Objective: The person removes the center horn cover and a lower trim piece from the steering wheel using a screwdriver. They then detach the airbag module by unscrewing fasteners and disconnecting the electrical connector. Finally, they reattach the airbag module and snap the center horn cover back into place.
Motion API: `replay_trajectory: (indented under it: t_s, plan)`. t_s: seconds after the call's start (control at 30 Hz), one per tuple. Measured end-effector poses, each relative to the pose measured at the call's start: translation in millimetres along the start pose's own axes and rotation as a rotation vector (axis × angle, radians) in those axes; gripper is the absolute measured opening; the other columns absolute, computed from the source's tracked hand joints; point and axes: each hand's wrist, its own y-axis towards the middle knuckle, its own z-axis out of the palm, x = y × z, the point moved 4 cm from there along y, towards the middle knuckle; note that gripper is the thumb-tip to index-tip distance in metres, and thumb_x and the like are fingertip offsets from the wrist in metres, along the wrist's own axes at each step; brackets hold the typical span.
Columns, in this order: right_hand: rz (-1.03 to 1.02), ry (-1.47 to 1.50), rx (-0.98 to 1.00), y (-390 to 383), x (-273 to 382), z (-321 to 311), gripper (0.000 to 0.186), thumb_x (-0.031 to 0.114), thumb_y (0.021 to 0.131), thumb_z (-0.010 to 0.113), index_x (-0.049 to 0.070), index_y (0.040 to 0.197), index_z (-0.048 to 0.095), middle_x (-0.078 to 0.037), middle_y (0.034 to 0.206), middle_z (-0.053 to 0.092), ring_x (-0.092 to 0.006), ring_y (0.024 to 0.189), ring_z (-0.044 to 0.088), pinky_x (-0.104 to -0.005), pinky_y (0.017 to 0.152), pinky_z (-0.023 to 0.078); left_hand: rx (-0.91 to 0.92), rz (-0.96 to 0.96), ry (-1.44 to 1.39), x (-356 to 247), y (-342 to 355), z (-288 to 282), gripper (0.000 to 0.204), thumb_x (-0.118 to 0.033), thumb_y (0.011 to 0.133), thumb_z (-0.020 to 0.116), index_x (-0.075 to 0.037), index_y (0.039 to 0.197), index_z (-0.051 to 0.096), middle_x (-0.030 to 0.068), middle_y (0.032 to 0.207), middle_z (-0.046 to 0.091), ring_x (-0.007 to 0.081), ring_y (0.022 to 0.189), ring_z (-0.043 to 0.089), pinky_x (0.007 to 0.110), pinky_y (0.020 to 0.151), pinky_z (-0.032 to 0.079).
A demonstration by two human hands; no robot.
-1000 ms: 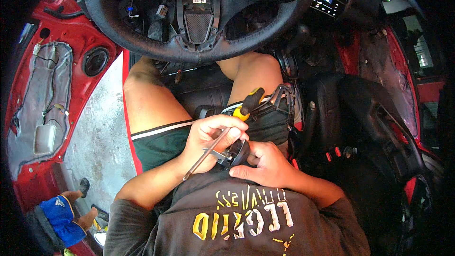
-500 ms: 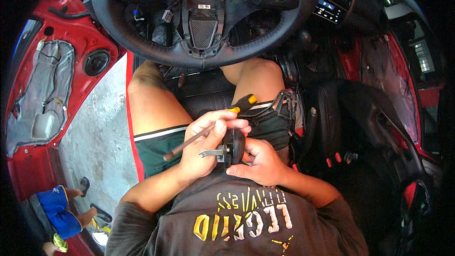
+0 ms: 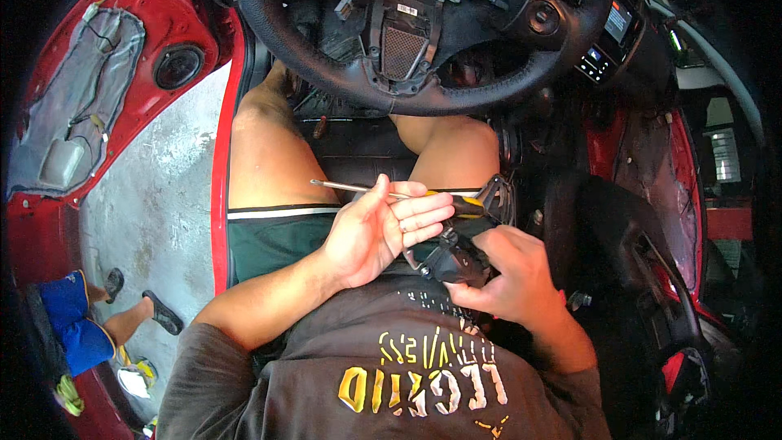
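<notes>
My left hand (image 3: 371,232) is turned palm up in front of my belly, fingers mostly stretched out. A screwdriver (image 3: 469,206) with a yellow and black handle lies across it, held by the thumb and index finger, its metal shaft pointing left. Close by on the right, my right hand (image 3: 517,270) grips a small black plastic part (image 3: 456,258) between thumb and fingers. A thin metal bracket (image 3: 418,265) sticks out of that part's left side, near the left palm. The right fingers hide some of the part.
Ahead is a steering wheel (image 3: 346,85) with its centre cover off and a metal frame exposed. A red door (image 3: 199,12) without its trim stands open at left. On the seat between my legs lies a small tool (image 3: 320,126). A person in blue shorts (image 3: 69,310) is outside, lower left.
My right hand has moved right and turned over with the black part. The left hand has opened its fingers and swung the screwdriver nearly level.
</notes>
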Motion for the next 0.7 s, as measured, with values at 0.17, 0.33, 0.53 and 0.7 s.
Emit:
replay_trajectory:
  t_s: [0.17, 0.33, 0.53, 0.7]
  plan:
    - [-0.121, -0.309, 0.179, 26, 35, -22, 0.052, 0.026, 0.063, 0.094, 0.008, 0.099, 0.061, -0.008, 0.081, 0.062, -0.0292, 0.078, 0.067, -0.0424, 0.068, 0.055, -0.008, 0.023, -0.019, 12, 0, 12, 0.06, -0.057, 0.114, 0.035, -0.004, 0.129, 0.061, 0.0299, 0.151, 0.059, 0.0434, 0.146, 0.053, 0.059, 0.123, 0.04]
    - [-0.225, -0.419, 0.296, 44, 55, -7, 0.06, 0.026, 0.06, 0.095, 0.01, 0.107, 0.061, -0.006, 0.085, 0.062, -0.0261, 0.08, 0.066, -0.041, 0.068, 0.055, -0.071, 0.057, 0.0, 10, 1, 7, 0.057, -0.056, 0.115, 0.036, -0.005, 0.124, 0.06, 0.0325, 0.149, 0.059, 0.043, 0.145, 0.054, 0.058, 0.122, 0.042]
    - [-0.246, -0.392, 0.272, 63, 55, -6, 0.058, 0.027, 0.058, 0.095, 0.011, 0.102, 0.061, -0.007, 0.084, 0.061, -0.0274, 0.08, 0.065, -0.0416, 0.068, 0.055, 0.026, 0.059, -0.154, -9, -1, -5, 0.057, -0.054, 0.115, 0.035, -0.004, 0.124, 0.061, 0.0327, 0.151, 0.058, 0.0445, 0.144, 0.055, 0.058, 0.123, 0.042]
    - [0.014, -0.046, 0.055, 36, 28, -35, 0.048, 0.022, 0.056, 0.096, 0.007, 0.083, 0.059, -0.005, 0.067, 0.054, -0.0226, 0.056, 0.057, -0.0377, 0.054, 0.045, 0.154, 0.073, -0.234, -19, 1, -7, 0.062, -0.052, 0.116, 0.034, 0.001, 0.127, 0.064, 0.0344, 0.148, 0.059, 0.0474, 0.141, 0.057, 0.058, 0.12, 0.046]
